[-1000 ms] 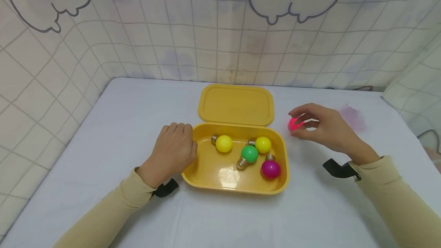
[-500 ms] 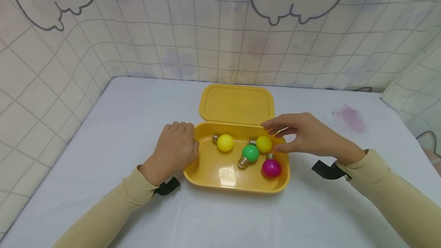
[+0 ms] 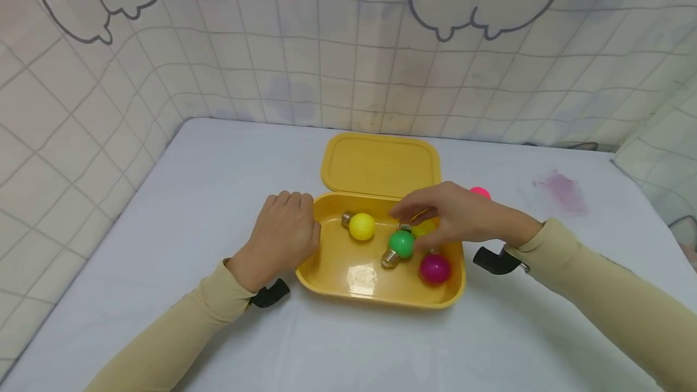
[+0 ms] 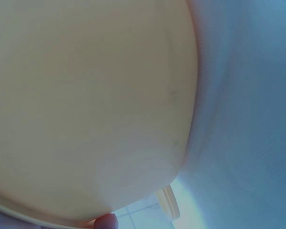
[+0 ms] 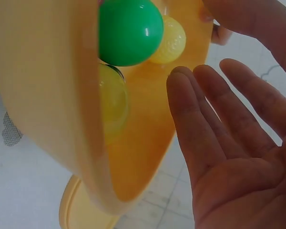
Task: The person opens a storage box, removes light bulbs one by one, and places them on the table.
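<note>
My left hand [image 3: 280,238] grips the left rim of a yellow plastic box [image 3: 327,286]; the box's outer wall fills the left wrist view, with a fingertip [image 4: 106,221] at its rim. Toy light bulbs lie inside: a yellow bulb [image 3: 362,227] at left, a green bulb [image 3: 402,244] in the middle, a magenta bulb [image 3: 435,269] at front right. A second yellow bulb [image 5: 115,105] is partly hidden from the head view by my right hand [image 3: 457,213], which hovers over the box's right side. Its fingers are spread and nothing is between them in the right wrist view.
Behind the box, a flat yellow lid [image 3: 381,165] lies on the white-covered table [image 3: 229,162]. A bright pink round thing [image 3: 480,192] sits right of the lid, partly covered by my right hand. Grid-patterned cloth [image 3: 348,71] hangs at the back and sides.
My right hand has moved left from beside the pink round thing, across the box's right rim, to above the bulbs. The left hand keeps its hold on the rim.
</note>
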Motion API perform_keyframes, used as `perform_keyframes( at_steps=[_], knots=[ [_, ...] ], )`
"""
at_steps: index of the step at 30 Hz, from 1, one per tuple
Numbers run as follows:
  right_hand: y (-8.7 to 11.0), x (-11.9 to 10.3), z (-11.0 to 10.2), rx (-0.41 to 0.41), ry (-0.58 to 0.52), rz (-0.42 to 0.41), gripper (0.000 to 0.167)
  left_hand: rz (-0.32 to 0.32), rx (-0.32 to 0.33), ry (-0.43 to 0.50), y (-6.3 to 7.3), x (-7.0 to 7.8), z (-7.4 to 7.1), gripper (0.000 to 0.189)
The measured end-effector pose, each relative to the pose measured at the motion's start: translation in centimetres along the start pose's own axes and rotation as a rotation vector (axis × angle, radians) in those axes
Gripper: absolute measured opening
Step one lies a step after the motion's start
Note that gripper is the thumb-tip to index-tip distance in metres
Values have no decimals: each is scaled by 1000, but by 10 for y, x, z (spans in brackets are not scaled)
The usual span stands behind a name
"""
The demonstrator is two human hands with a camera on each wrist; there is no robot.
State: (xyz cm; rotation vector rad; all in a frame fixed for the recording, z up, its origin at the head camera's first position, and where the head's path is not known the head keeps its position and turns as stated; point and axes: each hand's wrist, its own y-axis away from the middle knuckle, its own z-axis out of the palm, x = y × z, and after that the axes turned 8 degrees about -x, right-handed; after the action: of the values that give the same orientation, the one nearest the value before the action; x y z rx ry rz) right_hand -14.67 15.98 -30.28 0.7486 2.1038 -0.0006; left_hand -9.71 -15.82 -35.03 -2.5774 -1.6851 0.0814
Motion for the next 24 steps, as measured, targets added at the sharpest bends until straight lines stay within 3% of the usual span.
perform_keyframes(
  at_steps=[13, 24],
  knots=[
    [-23, -10, 2, -124, 80, 58, 48, -20, -39, -3, -1, 1, -2, 21],
    [-29, -12, 1, -180, 152, 69, 41, -8, 8, -17, 0, 1, -1, 20]
  ],
)
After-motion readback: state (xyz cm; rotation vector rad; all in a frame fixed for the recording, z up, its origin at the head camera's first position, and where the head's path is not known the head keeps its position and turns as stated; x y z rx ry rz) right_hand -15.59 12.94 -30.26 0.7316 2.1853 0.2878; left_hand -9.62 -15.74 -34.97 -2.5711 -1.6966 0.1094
